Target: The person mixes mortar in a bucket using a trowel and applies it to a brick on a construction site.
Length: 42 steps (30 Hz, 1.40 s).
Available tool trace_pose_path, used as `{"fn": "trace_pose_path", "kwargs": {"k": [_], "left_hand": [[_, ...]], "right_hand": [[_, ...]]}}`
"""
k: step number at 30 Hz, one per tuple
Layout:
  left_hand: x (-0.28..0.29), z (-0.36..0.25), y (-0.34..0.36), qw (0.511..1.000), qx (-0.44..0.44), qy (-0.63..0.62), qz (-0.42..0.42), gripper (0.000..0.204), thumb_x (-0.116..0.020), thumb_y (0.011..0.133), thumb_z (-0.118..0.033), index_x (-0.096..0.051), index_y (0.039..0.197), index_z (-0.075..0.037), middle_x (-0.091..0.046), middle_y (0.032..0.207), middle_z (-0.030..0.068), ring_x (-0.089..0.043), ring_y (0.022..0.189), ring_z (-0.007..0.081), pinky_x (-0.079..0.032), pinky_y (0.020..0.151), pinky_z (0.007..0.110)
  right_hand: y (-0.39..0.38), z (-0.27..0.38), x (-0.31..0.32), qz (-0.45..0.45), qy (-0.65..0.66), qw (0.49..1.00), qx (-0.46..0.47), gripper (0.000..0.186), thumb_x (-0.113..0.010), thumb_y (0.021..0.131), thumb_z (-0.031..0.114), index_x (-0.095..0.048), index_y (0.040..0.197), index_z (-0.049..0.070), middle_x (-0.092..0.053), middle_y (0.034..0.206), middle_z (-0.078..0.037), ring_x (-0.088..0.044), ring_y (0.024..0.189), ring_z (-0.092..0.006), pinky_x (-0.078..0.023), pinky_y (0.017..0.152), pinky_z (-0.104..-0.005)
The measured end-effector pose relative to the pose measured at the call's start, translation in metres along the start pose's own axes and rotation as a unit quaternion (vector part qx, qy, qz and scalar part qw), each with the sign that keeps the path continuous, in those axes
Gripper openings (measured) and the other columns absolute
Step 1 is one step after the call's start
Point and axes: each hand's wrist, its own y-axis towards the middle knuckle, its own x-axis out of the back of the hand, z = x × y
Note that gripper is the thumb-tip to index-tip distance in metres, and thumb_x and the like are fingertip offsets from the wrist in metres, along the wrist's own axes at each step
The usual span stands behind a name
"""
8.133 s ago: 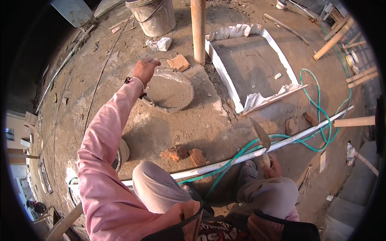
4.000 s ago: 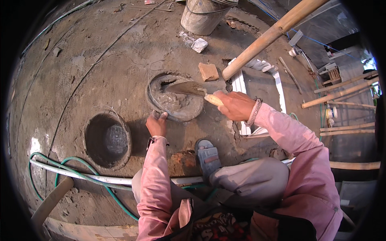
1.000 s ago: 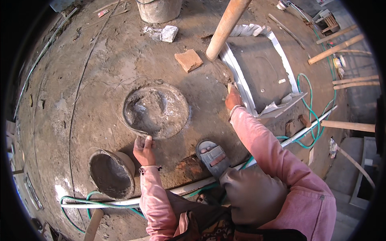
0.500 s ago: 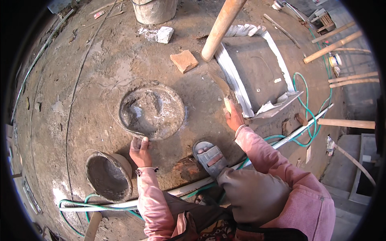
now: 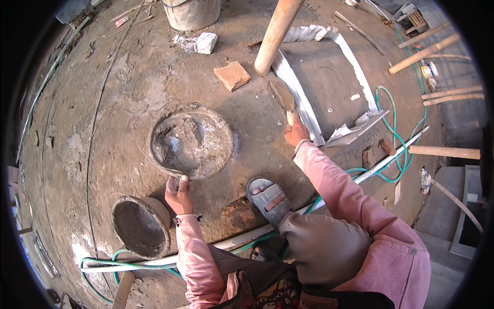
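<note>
Wet grey mortar [image 5: 193, 135] fills a round, shallow pan [image 5: 162, 168] on the ground in front of me. My left hand [image 5: 179, 195] is closed on the pan's near rim, thumb on top. Farther right, my right hand [image 5: 297, 133] is wrapped round the pale handle of a trowel [image 5: 281, 93]. Its mud-coloured blade points away from me, close beside the left white edge of a rectangular frame [image 5: 298, 95]. Whether the blade touches the ground I cannot tell. A mortar-stained bucket [image 5: 163, 213] stands tilted near my left forearm, with grey residue inside.
A wooden pole [image 5: 275, 38] rises at the frame's far left corner. A broken brick [image 5: 232, 76], a white lump [image 5: 206, 43] and a large bucket [image 5: 190, 14] lie beyond the pan. A green hose [image 5: 393, 139] and white pipe [image 5: 247, 238] cross near my sandalled foot [image 5: 267, 198].
My right hand has moved the trowel a little away from me, alongside the frame. My left hand stays on the pan's rim. The whole view has shifted slightly.
</note>
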Motion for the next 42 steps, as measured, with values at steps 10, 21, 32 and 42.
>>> {"fn": "trace_pose_path", "kwargs": {"k": [10, 21, 32, 42], "left_hand": [[-0.003, 0.000, -0.002, 1.000, 0.005, -0.017, -0.016, 0.030, -0.065, 0.084, -0.007, -0.056, 0.109, 0.007, -0.061, 0.079, 0.0023, -0.054, 0.064, 0.0073, -0.044, 0.055, 0.020], [-0.002, 0.002, -0.002, 1.000, -0.002, -0.011, -0.011, 0.028, -0.064, 0.084, -0.006, -0.058, 0.109, 0.006, -0.062, 0.080, 0.0019, -0.054, 0.063, 0.0084, -0.045, 0.056, 0.022], [-0.003, 0.002, -0.005, 0.999, 0.009, 0.008, -0.030, 0.036, -0.065, 0.083, -0.006, -0.054, 0.115, 0.007, -0.062, 0.079, 0.0026, -0.055, 0.064, 0.0078, -0.044, 0.056, 0.022], [0.003, 0.007, -0.002, 0.999, 0.011, -0.044, -0.030, 0.041, -0.065, 0.083, -0.004, -0.049, 0.118, 0.011, -0.059, 0.078, 0.0033, -0.053, 0.064, 0.0075, -0.044, 0.056, 0.021]], "right_hand": [[0.005, -0.022, -0.007, -0.105, 0.044, 0.992, 0.063, 0.060, -0.057, 0.082, 0.014, -0.034, 0.137, 0.011, -0.056, 0.106, -0.028, -0.056, 0.098, -0.0440, -0.045, 0.084, -0.0483], [-0.002, -0.018, -0.005, 0.000, -0.068, 0.998, -0.003, 0.064, -0.057, 0.078, 0.009, -0.030, 0.135, 0.014, -0.053, 0.106, -0.029, -0.054, 0.099, -0.0447, -0.043, 0.085, -0.0509], [-0.018, -0.030, -0.016, -0.057, 0.000, 0.998, 0.026, 0.059, -0.058, 0.078, 0.008, -0.033, 0.131, 0.004, -0.055, 0.101, -0.030, -0.053, 0.097, -0.0461, -0.042, 0.083, -0.0501], [-0.062, 0.021, 0.053, -0.038, 0.189, 0.956, 0.222, 0.059, -0.058, 0.081, 0.009, -0.034, 0.134, 0.002, -0.051, 0.120, -0.027, -0.053, 0.110, -0.0401, -0.042, 0.093, -0.0420]]}}
